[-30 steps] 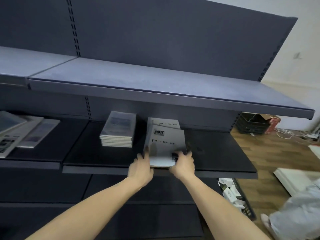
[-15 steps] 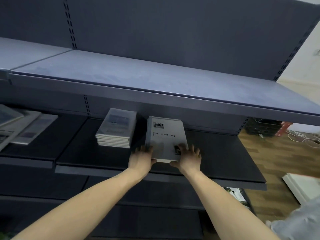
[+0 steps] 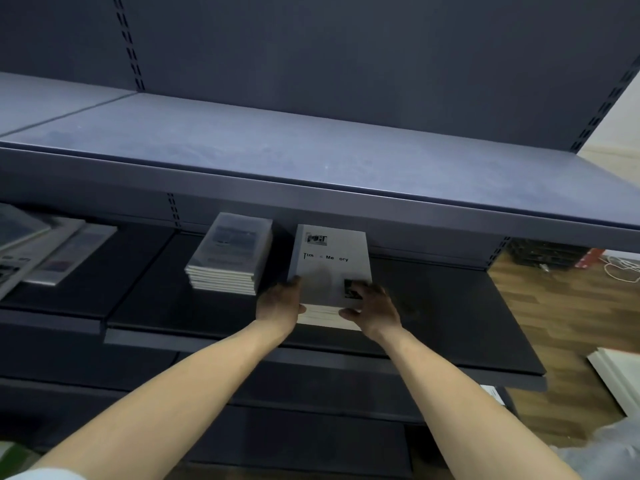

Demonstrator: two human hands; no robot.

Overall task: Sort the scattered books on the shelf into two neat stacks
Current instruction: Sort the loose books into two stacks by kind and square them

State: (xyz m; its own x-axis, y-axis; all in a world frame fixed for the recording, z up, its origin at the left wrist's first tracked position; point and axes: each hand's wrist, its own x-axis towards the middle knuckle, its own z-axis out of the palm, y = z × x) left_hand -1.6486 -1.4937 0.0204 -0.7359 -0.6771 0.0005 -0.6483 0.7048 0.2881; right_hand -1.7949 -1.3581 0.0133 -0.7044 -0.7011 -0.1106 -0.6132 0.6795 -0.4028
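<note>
Two stacks of grey books lie on the dark middle shelf (image 3: 450,327). The left stack (image 3: 230,252) stands alone, several books high. The right stack (image 3: 330,268) has a cover with black lettering and small pictures on top. My left hand (image 3: 278,303) grips its near left corner, thumb on the front edge. My right hand (image 3: 372,306) holds the near right corner, fingers on the cover and thumb against the page edges.
More books and magazines (image 3: 45,251) lie spread on the shelf section to the left. A bare grey upper shelf (image 3: 277,150) overhangs the stacks. To the right are a wooden floor (image 3: 571,323), a black crate (image 3: 547,252) and white cables.
The top book, which lay askew toward the front, has been pushed back and squared onto the right stack. Both hands moved with it and now hold the stack's near corners.
</note>
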